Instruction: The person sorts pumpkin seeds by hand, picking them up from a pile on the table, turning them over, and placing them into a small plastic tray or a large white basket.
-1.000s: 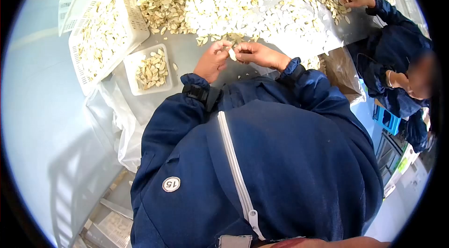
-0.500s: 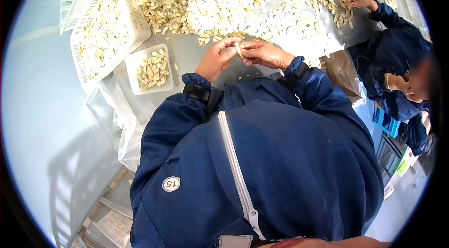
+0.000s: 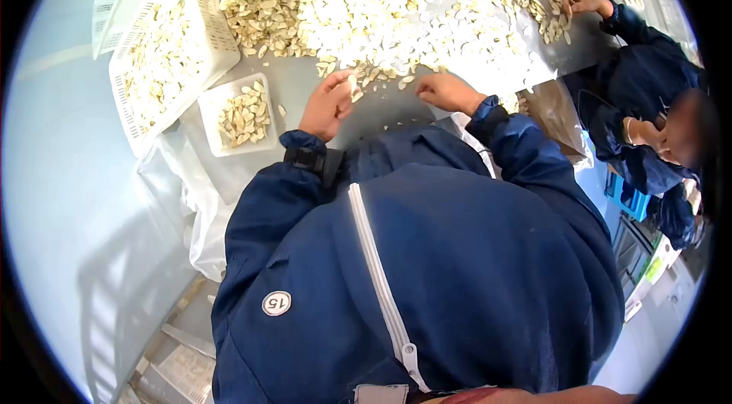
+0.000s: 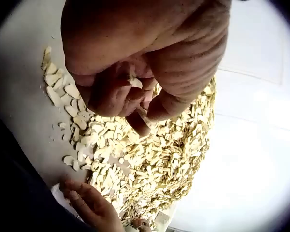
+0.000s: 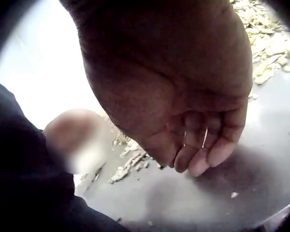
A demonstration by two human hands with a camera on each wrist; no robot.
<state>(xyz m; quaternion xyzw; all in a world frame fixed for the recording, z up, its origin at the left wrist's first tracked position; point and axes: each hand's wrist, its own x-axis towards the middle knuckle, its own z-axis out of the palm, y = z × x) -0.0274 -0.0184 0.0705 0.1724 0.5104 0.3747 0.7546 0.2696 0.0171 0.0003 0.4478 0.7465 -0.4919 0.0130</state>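
Observation:
My left hand holds a pale dried slice at its fingertips, close to the near edge of a wide heap of such slices. In the left wrist view, the fingers of this hand curl inward, with a bit of a slice showing between them. To the right, my right hand hovers low over the grey table, its fingers loosely bent. Seen from the right wrist, these fingers show nothing between them. A few loose slices lie between the two hands.
A small white tray of slices stands left of my left hand, beside a large white perforated basket with more. Clear plastic hangs at the table's left edge. Another person's hand reaches the heap's right end. A brown bag sits right.
My hands were together on a slice and have now parted. The left moved left and keeps a slice; the right moved right, away from it.

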